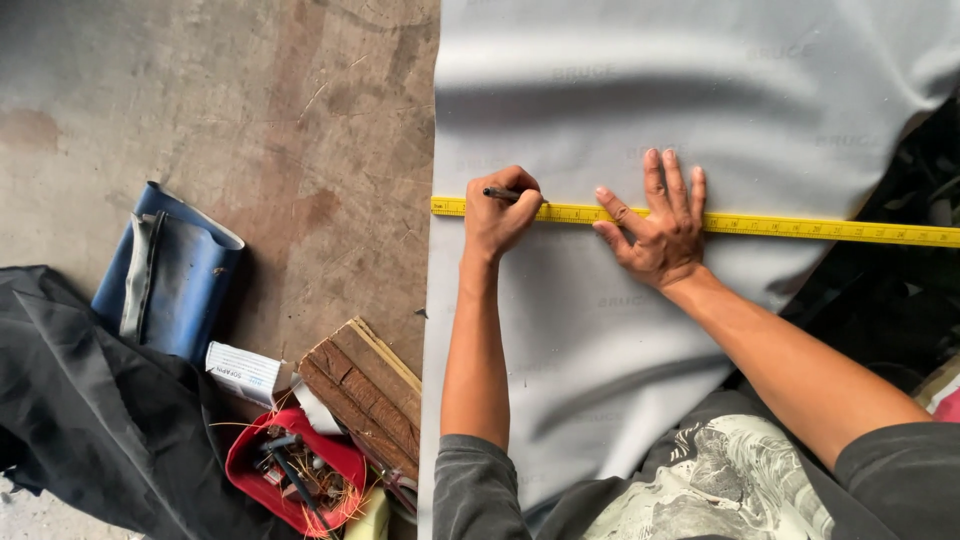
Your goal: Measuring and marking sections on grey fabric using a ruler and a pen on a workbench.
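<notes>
In the middle of the frame the left hand (497, 217), fingers clamped on a pen (503, 194), is marking the grey sheet (600, 340) along the yellow ruler (800, 226), which the right hand (658, 232) is pressing flat with fingers spread; the stroke likely needs that ruler held steady.

1. Sheet (600, 360) lies on floor (250, 120); ruler (800, 226) lies across sheet.
2. Left hand (497, 218) with pen (503, 194) at ruler's left end; right hand (660, 235) on ruler.
3. Tray (255, 470), wood block (365, 395) left of sheet.

Single head view, looking straight down from above the person's own arms, fairly close; grey sheet (700, 100) fills the right and centre of frame, bare concrete floor (250, 120) the upper left, clutter lower left
</notes>
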